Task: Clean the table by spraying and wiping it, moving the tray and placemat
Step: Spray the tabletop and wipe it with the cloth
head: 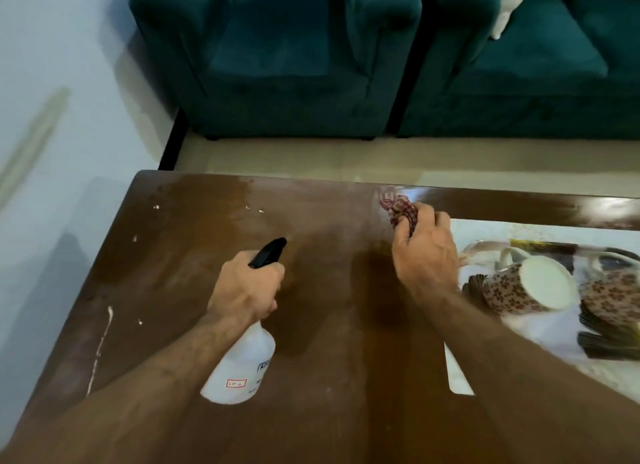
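Wiping the bench near 1 o'clock, right hand clenches the checked cloth; left hand grips the spray bottle. Next: shift tray, placemat.

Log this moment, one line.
left hand: holds bottle | right hand: cloth on table | tray: right

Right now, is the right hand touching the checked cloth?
Touching. The head view shows the right hand with its fingers closed around the bunched checked cloth.
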